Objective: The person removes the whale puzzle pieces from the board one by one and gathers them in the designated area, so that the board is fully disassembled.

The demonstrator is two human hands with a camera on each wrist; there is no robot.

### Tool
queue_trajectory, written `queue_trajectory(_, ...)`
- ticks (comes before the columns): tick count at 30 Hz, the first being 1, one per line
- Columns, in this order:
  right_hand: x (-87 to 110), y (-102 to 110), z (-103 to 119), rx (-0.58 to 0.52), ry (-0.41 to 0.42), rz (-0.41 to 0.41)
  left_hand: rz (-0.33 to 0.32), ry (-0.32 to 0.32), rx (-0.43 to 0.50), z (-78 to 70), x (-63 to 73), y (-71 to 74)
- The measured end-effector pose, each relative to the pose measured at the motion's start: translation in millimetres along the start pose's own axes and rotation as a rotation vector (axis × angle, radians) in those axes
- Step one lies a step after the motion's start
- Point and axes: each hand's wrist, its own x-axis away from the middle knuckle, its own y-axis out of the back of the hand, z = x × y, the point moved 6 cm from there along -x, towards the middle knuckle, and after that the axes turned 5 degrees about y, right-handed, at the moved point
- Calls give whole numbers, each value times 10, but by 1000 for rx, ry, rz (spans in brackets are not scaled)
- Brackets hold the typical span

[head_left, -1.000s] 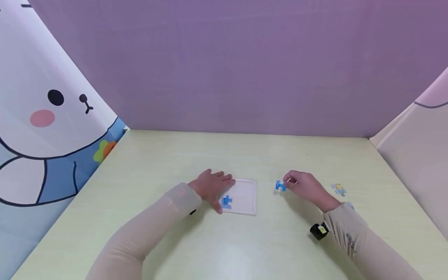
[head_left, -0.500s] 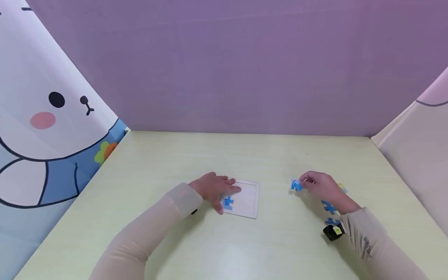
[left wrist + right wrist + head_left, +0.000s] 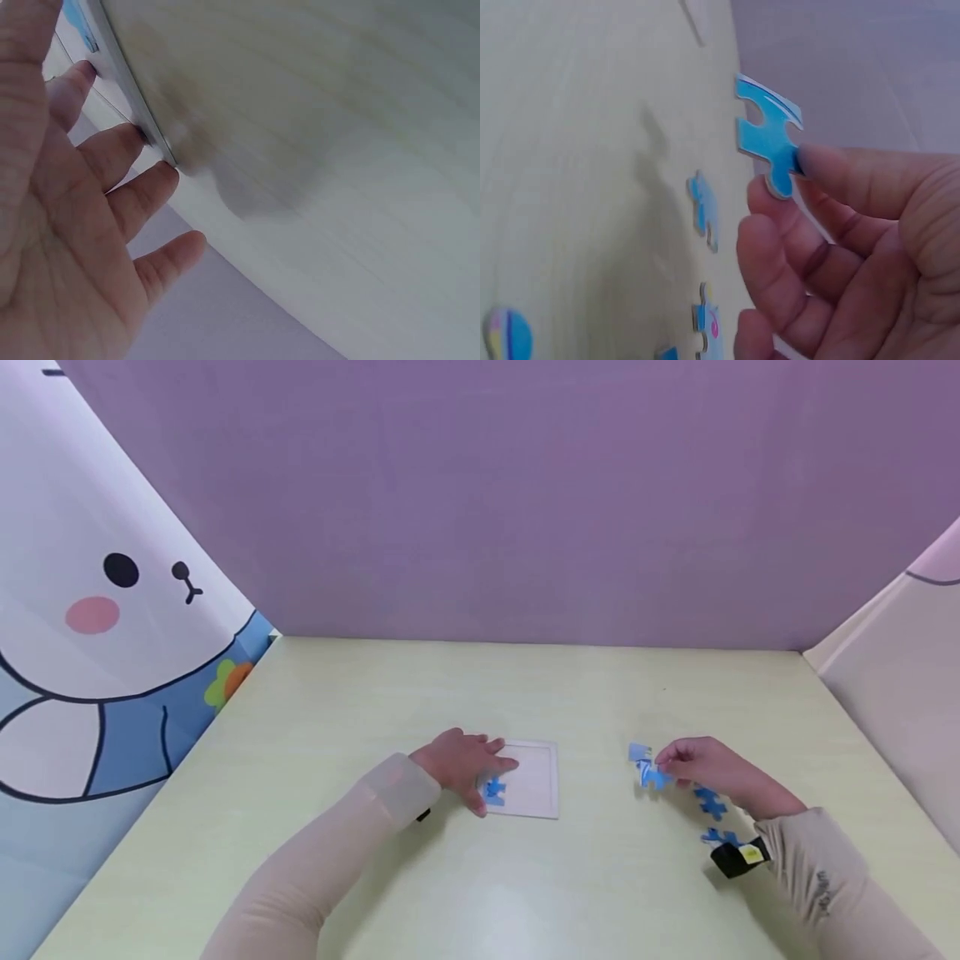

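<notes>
My left hand (image 3: 465, 764) lies spread over the left side of a shallow white puzzle frame (image 3: 554, 781). In the left wrist view its fingertips touch the frame's edge (image 3: 124, 79). A blue jigsaw piece (image 3: 494, 791) sits in the frame's near left corner, beside the thumb. To the right, my right hand (image 3: 705, 768) pinches another blue jigsaw piece (image 3: 769, 135) with a white stripe between thumb and fingers. The right wrist view shows that piece tilted and raised above the table. A pale blue patch (image 3: 640, 752) shows just beyond it in the head view.
Blue jigsaw pieces (image 3: 710, 802) lie under the right forearm, one (image 3: 720, 837) near the black wrist camera (image 3: 738, 857). A piece with a pink mark (image 3: 711, 330) lies on the table too. A purple cloth wall (image 3: 525, 502) stands behind the table.
My right hand has moved right and slightly nearer with the pinched jigsaw piece, which has turned. Blue pieces under that forearm have come into view; the yellow one is now hidden. The left hand stays on the frame.
</notes>
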Motion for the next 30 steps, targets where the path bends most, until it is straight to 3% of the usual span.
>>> queue_trajectory(10,73,10,8,23,-51,21,16,-1,24,-39,29,27)
queue_trajectory(30,75,-122,83,202,3,-50,47,12,70,14,15,22)
